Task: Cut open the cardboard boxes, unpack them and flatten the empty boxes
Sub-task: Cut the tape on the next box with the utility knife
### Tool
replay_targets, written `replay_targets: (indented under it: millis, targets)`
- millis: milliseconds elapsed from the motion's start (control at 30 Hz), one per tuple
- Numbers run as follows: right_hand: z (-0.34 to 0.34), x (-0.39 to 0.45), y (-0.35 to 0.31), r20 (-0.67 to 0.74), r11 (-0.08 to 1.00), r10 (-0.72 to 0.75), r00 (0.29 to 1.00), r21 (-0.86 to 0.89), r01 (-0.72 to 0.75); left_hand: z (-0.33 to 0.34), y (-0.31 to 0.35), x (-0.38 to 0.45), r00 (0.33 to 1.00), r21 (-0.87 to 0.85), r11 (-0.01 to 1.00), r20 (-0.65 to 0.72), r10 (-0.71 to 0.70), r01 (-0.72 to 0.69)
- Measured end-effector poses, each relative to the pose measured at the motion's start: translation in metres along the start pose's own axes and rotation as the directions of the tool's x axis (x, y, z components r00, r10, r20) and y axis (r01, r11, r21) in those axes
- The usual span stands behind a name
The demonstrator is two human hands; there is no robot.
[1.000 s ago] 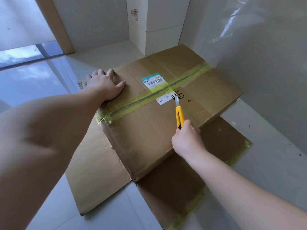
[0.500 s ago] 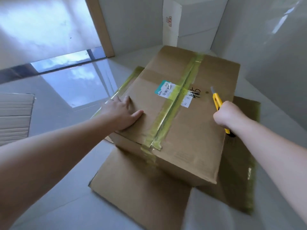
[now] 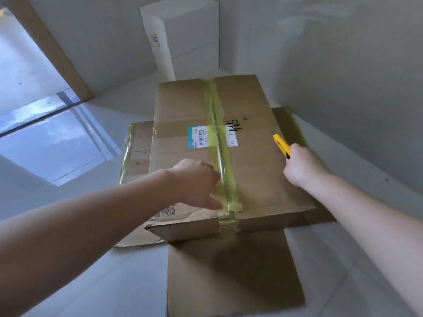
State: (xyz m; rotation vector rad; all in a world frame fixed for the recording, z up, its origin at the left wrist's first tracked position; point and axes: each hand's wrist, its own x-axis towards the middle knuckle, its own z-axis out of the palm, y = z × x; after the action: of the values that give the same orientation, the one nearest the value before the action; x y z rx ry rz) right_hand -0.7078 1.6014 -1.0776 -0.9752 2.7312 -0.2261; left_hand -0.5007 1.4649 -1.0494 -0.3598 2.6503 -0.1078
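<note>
Glossy pale floor tiles (image 3: 80,259) run up to bare grey walls, and a white box (image 3: 183,37) stands in the corner well beyond both your hands. Between your hands sits the brown cardboard box (image 3: 263,170), resting on flattened cardboard sheets (image 3: 229,271) that stick out from under it toward you and to both sides, likely to spare the tiles from the blade. Yellow-green tape (image 3: 219,138) runs along the top seam away from you, crossing a white and teal shipping label (image 3: 201,137); the seam looks unopened as far as you can see. Your left hand (image 3: 196,181) lies on the lid just left of the tape at the near end, fingers curled down against its edge; whether that grip is pinching the tape or only pressing on it, you cannot tell. It seems placed to steady the box or start lifting the tape. Your right hand (image 3: 302,165) is closed in a fist around the yellow cutter (image 3: 282,146), held over the right edge of the lid, well right of the seam, its tip pointing away from you and clear of your left hand. No blade shows past the yellow casing. The next cut would call for bringing the cutter across to the seam, with your left fingers kept off that line.
</note>
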Motion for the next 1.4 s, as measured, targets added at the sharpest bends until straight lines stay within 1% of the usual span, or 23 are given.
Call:
replay_targets:
  millis: [33,67,133,233,333,433,533,633,700,800,833,900,1000,1067,1100,1133,1267,1400]
  targets:
    - [-0.001,-0.006,0.005,0.002,1.000,0.002,1.000,-0.001,-0.002,-0.003,0.004,-0.001,0.992,-0.005,0.996,0.087,0.093,-0.093]
    - [-0.001,-0.010,0.006,0.001,1.000,0.005,1.000,-0.005,-0.005,-0.003,0.008,-0.003,0.978,0.019,0.990,0.154,0.139,-0.143]
    - [-0.004,-0.019,0.003,-0.023,1.000,0.009,1.000,-0.012,-0.009,0.002,0.011,-0.003,0.965,0.093,0.979,0.210,0.157,-0.180]
    - [-0.004,-0.038,-0.015,-0.017,0.999,-0.021,1.000,-0.036,0.020,0.014,0.015,-0.002,0.957,0.172,0.953,0.197,0.214,-0.248]
    - [0.002,-0.064,-0.025,-0.066,1.000,-0.030,0.997,-0.008,0.030,0.019,0.010,0.005,0.939,0.153,0.931,0.152,0.310,-0.332]
    - [0.012,-0.099,-0.023,-0.125,0.996,0.009,0.992,0.089,0.002,0.021,-0.001,0.006,0.925,0.092,0.923,0.118,0.362,-0.373]
    - [0.019,-0.140,-0.014,-0.050,0.984,0.069,0.996,0.169,-0.059,0.019,-0.006,0.002,0.912,0.028,0.922,0.158,0.377,-0.386]
    - [0.025,-0.159,-0.007,-0.028,0.961,0.038,0.999,0.273,-0.029,0.019,-0.008,0.002,0.897,0.020,0.918,0.223,0.382,-0.396]
    - [0.030,-0.163,-0.004,-0.026,0.936,0.021,0.999,0.352,-0.011,0.023,-0.005,0.001,0.898,0.053,0.911,0.200,0.392,-0.410]
    - [0.037,-0.177,0.003,-0.009,0.838,0.057,0.998,0.543,-0.043,0.021,0.007,-0.005,0.905,0.142,0.896,0.132,0.405,-0.421]
    - [0.039,-0.184,0.005,0.003,0.787,0.088,0.996,0.613,-0.071,0.019,0.011,-0.008,0.910,0.136,0.901,0.113,0.398,-0.411]
    - [0.044,-0.199,0.012,0.038,0.647,0.208,0.977,0.744,-0.166,0.016,0.023,-0.010,0.918,0.106,0.913,0.101,0.383,-0.393]
    - [0.049,-0.209,0.027,0.111,0.424,0.414,0.903,0.855,-0.299,0.016,0.043,-0.005,0.928,0.104,0.922,0.082,0.365,-0.372]
    - [0.050,-0.206,0.038,0.159,0.246,0.509,0.846,0.915,-0.320,0.019,0.053,-0.001,0.924,0.102,0.919,0.057,0.377,-0.381]
    - [0.050,-0.203,0.044,0.179,0.178,0.546,0.819,0.930,-0.322,0.019,0.058,0.001,0.925,0.105,0.919,0.042,0.377,-0.380]
    - [0.050,-0.201,0.048,0.193,0.135,0.573,0.796,0.936,-0.324,0.019,0.062,0.002,0.927,0.115,0.920,0.031,0.373,-0.374]
    - [0.056,-0.197,0.062,0.228,0.082,0.603,0.765,0.936,-0.343,0.021,0.075,0.004,0.931,0.127,0.924,-0.005,0.364,-0.360]
    - [0.057,-0.195,0.070,0.263,0.068,0.570,0.779,0.929,-0.363,0.019,0.080,0.003,0.936,0.105,0.931,-0.017,0.352,-0.349]
